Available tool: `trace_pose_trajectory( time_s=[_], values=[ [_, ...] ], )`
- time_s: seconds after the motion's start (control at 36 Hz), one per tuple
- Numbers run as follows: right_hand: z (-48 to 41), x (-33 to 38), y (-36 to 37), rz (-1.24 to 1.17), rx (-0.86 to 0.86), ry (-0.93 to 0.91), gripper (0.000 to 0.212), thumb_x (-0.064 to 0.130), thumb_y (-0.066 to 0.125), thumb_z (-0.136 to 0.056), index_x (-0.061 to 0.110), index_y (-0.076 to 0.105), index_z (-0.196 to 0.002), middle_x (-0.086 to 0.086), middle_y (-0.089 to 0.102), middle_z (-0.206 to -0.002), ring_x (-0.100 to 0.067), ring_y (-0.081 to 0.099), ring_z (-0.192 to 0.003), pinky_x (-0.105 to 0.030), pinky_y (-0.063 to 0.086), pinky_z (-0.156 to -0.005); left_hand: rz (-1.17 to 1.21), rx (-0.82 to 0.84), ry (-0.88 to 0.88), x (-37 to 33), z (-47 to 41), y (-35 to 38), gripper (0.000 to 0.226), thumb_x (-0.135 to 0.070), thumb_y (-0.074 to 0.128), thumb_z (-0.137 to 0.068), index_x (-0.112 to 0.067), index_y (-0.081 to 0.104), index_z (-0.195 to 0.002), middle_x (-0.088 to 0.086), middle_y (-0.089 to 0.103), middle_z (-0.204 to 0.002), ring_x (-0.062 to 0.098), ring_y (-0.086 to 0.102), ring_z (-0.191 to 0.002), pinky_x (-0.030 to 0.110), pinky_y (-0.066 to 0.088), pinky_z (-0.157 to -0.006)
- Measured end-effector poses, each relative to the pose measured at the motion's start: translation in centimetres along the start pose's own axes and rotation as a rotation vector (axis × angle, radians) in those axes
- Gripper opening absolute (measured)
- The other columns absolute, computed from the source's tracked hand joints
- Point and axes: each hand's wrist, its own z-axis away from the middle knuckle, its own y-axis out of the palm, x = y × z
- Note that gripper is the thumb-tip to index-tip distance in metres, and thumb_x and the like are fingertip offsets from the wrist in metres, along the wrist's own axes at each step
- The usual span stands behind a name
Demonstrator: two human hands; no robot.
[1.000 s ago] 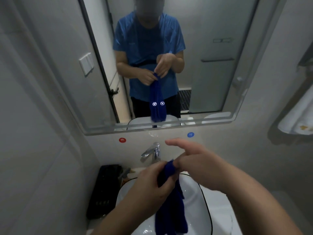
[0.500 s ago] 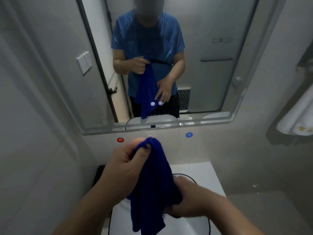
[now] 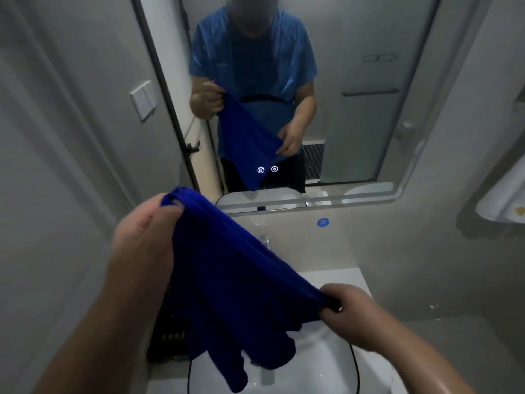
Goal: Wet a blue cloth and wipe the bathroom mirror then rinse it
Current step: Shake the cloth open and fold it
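Though cloth-covered [image 3: 227, 280], tap [image 3: 264, 240] barely visible.

Dim grey walls [image 3: 56, 166], white towel [image 3: 502, 200] hanging at right.

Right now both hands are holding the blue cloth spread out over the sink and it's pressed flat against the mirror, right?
Not quite. The left hand and right hand do hold the blue cloth spread over the sink, but it is not against the mirror: the head view shows it hanging between the hands, well short of the glass.
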Motion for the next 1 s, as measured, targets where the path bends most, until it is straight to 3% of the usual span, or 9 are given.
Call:
trace_pose_trajectory(
  time_s=[0.06,0.14,0.25,0.33,0.44,0.61,0.86,0.94,1.0],
  values=[
    [0.1,-0.6,-1.9,-0.131,-0.047,-0.035,0.024,0.02,0.066,-0.095,0.039,0.071,-0.082,0.013,0.067,-0.073,-0.005,0.059,-0.069,-0.035,0.053,-0.071,0.071,-0.052,-0.028,-0.5,-1.1,-1.0,0.031,-0.026,0.058,-0.092,-0.039,0.079,-0.074,-0.016,0.073,-0.07,0.009,0.069,-0.074,0.033,0.054,-0.077],
    [0.8,-0.5,-4.7,-0.84,-0.125,-0.205,0.013,0.018,0.066,-0.095,0.017,0.079,-0.1,-0.009,0.078,-0.098,-0.02,0.071,-0.093,-0.035,0.057,-0.088,0.14,-0.102,-0.101,-0.6,-3.0,-3.3,0.022,-0.036,0.055,-0.083,-0.025,0.072,-0.091,0.003,0.071,-0.092,0.027,0.067,-0.099,0.043,0.051,-0.094],
    [1.1,0.6,-7.9,-1.381,0.046,-0.457,0.031,0.019,0.054,-0.109,-0.002,0.07,-0.126,-0.024,0.072,-0.13,-0.035,0.069,-0.124,-0.041,0.057,-0.103,0.197,-0.133,-0.132,0.3,-3.8,-4.6,0.026,-0.034,0.058,-0.091,-0.024,0.079,-0.081,0.001,0.076,-0.083,0.016,0.073,-0.081,0.031,0.058,-0.08],
    [-0.1,1.6,-8.1,-1.404,-0.201,-0.236,0.026,0.024,0.058,-0.105,0.009,0.078,-0.114,-0.019,0.076,-0.121,-0.031,0.074,-0.114,-0.042,0.062,-0.094,0.069,-0.104,-0.262,2.4,-3.7,-3.7,0.034,-0.03,0.062,-0.102,-0.039,0.081,-0.075,-0.009,0.073,-0.065,0.013,0.069,-0.062,0.03,0.055,-0.062],
    [-1.7,3.1,-7.3,-1.24,-0.432,0.116,0.024,0.021,0.061,-0.106,0.017,0.073,-0.086,-0.005,0.076,-0.082,-0.015,0.071,-0.073,-0.037,0.05,-0.07,-0.028,0.018,-0.608,7.1,-3.3,-2.3,0.018,-0.031,0.06,-0.106,-0.02,0.073,-0.1,0.014,0.072,-0.092,0.04,0.069,-0.088,0.051,0.059,-0.074],
    [-0.9,7.6,-5.9,-1.062,-0.509,0.221,0.02,0.034,0.072,-0.084,0.014,0.074,-0.085,-0.012,0.07,-0.081,-0.024,0.064,-0.072,-0.04,0.05,-0.072,0.139,0.14,-0.815,10.1,-0.2,0.6,0.024,-0.033,0.068,-0.101,-0.015,0.074,-0.116,0.009,0.083,-0.094,0.025,0.082,-0.078,0.035,0.06,-0.06],
    [0.9,13.6,-1.4,-0.776,-0.184,0.031,0.02,0.02,0.061,-0.107,0.03,0.075,-0.099,-0.004,0.079,-0.085,-0.024,0.077,-0.077,-0.04,0.066,-0.076,0.206,0.43,-0.575,4.1,4.2,5.8,0.035,-0.041,0.06,-0.105,-0.018,0.083,-0.094,0.012,0.08,-0.088,0.025,0.077,-0.073,0.03,0.059,-0.059],
    [1.3,14.0,-1.0,-0.882,0.011,-0.135,0.039,0.006,0.053,-0.091,0.028,0.081,-0.105,-0.012,0.08,-0.095,-0.023,0.075,-0.083,-0.032,0.062,-0.076,0.136,0.461,-0.402,2.7,4.7,5.5,0.032,-0.053,0.067,-0.092,-0.025,0.083,-0.095,0.004,0.078,-0.08,0.02,0.075,-0.076,0.03,0.059,-0.068],
    [1.2,13.3,-1.3,-0.835,-0.104,-0.276,0.05,0.003,0.047,-0.076,0.027,0.085,-0.098,-0.012,0.08,-0.092,-0.027,0.075,-0.085,-0.034,0.061,-0.077,0.129,0.476,-0.34,2.6,4.6,5.0,0.023,-0.041,0.075,-0.083,-0.027,0.083,-0.1,0.008,0.082,-0.091,0.024,0.079,-0.086,0.03,0.063,-0.074]
  ],
)
